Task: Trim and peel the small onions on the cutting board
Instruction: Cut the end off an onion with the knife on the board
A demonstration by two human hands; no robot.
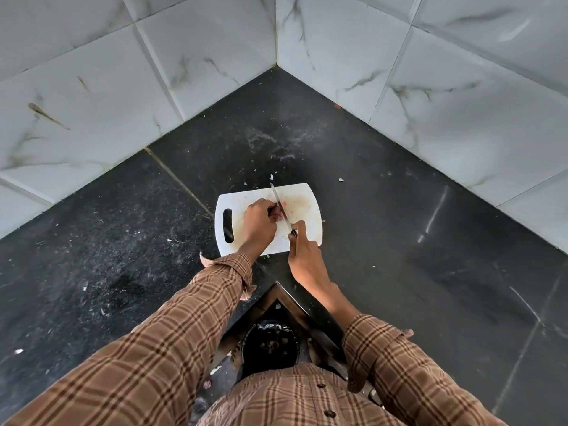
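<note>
A small reddish onion (pixel 277 214) lies near the middle of the white cutting board (pixel 304 195), pinned under the curled fingers of the left hand (pixel 257 224), which grip it from the handle-slot side. The blade of a knife (pixel 281 209) lies across the onion's right side, its tip pointing to the board's far edge. The right hand (pixel 302 247) is clamped around the knife's handle at the board's near right corner, with the forefinger stretched along the top. The board's surface is stained and carries small pale scraps. It rests on a dark stone counter (pixel 399 241) near the counter's inner front corner, and bits of peel (pixel 340 180) lie scattered on the counter beyond the board's far edge. Both arms wear brown checked sleeves (pixel 172 348)
</note>
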